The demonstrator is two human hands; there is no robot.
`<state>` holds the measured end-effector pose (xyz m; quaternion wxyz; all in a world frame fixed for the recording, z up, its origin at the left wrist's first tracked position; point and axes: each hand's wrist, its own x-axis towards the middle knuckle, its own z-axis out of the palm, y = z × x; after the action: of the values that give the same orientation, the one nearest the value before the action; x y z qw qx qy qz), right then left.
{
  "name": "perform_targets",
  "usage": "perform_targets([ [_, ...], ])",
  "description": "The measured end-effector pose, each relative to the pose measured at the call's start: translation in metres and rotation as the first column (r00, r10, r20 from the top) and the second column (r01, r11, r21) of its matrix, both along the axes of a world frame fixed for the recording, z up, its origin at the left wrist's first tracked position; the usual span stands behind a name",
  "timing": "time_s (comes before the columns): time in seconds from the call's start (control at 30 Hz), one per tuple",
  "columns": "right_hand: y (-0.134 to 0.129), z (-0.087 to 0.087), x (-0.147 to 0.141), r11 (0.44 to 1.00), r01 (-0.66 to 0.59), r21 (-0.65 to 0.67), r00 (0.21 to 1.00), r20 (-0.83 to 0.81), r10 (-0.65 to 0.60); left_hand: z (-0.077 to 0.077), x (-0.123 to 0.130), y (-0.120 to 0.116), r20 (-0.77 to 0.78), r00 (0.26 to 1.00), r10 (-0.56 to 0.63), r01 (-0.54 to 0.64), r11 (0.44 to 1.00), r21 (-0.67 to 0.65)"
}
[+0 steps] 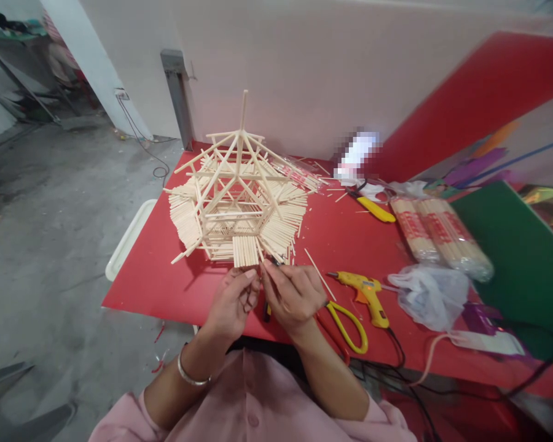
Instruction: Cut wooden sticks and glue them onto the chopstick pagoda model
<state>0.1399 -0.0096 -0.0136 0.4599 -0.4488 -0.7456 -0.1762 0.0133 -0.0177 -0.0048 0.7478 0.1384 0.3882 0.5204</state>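
Observation:
A tiered wooden stick structure point(237, 178) with a pointed top stands on the red table point(166, 282). At its near side is a small flat panel of sticks laid side by side point(246, 252). My left hand point(234, 301), with a silver bracelet on the wrist, has its fingers curled at the panel's lower edge; what they pinch is too small to make out. My right hand point(295, 294) is closed around the end of a thin stick point(259, 248) at the panel's right edge. A dark object partly shows behind the right fingers.
To the right lie a yellow glue gun point(366, 293), yellow-handled pliers point(375, 209), a yellow-handled tool point(350, 328), wrapped stick bundles point(435, 230), a plastic bag point(428, 294) and cables. A green board point(516, 264) covers the far right. A bright blurred object point(357, 153) sits near the wall.

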Motion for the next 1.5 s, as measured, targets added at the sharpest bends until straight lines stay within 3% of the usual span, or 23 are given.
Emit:
perform_targets([
  [0.2, 0.0021, -0.0048, 0.0019, 0.998, -0.055, -0.004, 0.998, -0.029, 0.054, 0.0050, -0.0004, 0.0022, -0.015, 1.000, 0.004, -0.004, 1.000, 0.028],
  [0.53, 0.0024, -0.0083, 0.0023, 0.999, -0.040, -0.030, 0.998, -0.039, 0.039, 0.0044, 0.0002, 0.0031, -0.030, 1.000, 0.007, -0.006, 0.999, 0.036],
  [1.5, 0.0014, -0.0015, 0.0003, 0.994, -0.064, -0.087, 0.996, -0.066, 0.059, 0.0030, 0.0028, 0.0067, -0.029, 0.999, 0.030, -0.028, 0.998, 0.054],
])
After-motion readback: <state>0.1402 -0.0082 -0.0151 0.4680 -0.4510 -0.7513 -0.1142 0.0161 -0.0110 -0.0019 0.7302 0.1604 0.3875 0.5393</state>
